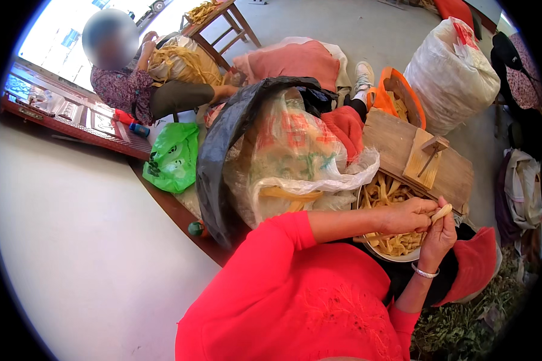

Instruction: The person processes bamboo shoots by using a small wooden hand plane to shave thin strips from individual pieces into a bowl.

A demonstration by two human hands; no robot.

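My left hand [408,216] and my right hand [439,242] meet over a pale basin [411,257] heaped with yellowish dried-looking strips [384,191]. Between their fingers is a pale yellow strip [442,212], folded or wound into a small bundle. Both hands are closed on it. A silvery bracelet [425,272] circles my right wrist. Just beyond my hands, a wooden board [388,139] lies across the basin's far side. A smaller wooden piece [423,165] with a block and a thin rod sits on that board. Which plant the strips come from, I cannot tell.
A large clear plastic bag [295,141] within a black bag [214,174] stands to the left. A green bag [173,157] lies farther left, near a seated person [123,90] with yellow strips. A stuffed white sack [451,75] and an orange bag [397,90] stand ahead.
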